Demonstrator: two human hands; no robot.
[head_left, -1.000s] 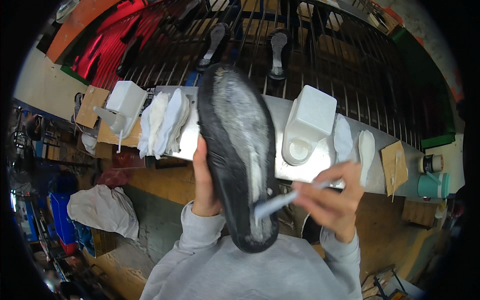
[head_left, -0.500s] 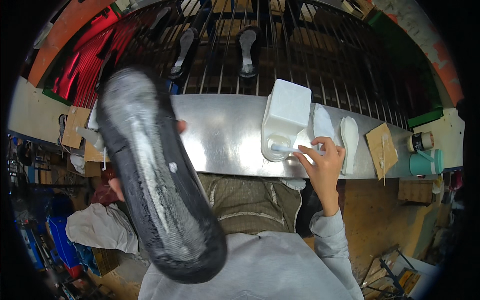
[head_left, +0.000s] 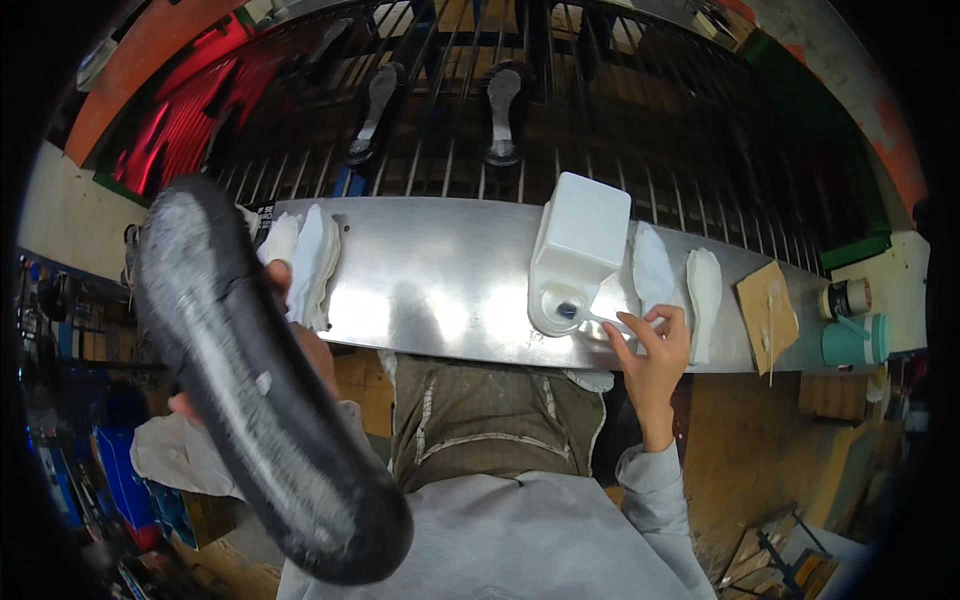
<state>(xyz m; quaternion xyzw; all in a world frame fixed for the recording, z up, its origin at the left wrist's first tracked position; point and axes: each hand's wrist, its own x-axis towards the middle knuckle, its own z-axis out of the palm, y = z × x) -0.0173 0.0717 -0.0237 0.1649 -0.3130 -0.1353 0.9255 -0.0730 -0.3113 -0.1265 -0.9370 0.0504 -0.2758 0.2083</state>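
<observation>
A black lasted shoe (head_left: 265, 390) is tilted on the left, its underside facing up with a whitish-grey roughened area down the middle. My left hand (head_left: 316, 355) grips it from behind, mostly hidden, with fingertips showing at both sides. On the right, my right hand (head_left: 655, 365) pinches the pale handle of a small brush (head_left: 600, 319). Dark bristles at its tip lie in the round cup at the near end of a white plastic container (head_left: 585, 225). That container rests on a metal bench (head_left: 430, 290).
Flat white sole-shaped pieces (head_left: 704, 300) lie right of the container, and more white pieces (head_left: 316, 265) lie left. Farther right are a cardboard piece (head_left: 768, 315) and a teal mug (head_left: 855, 342). Beyond the bench, black shoes (head_left: 503, 110) sit on a barred rack (head_left: 430, 165).
My left hand has moved the shoe leftward, uncovering white pieces on the bench. The brush in my right hand has shifted slightly within the cup, and its dark bristles now show.
</observation>
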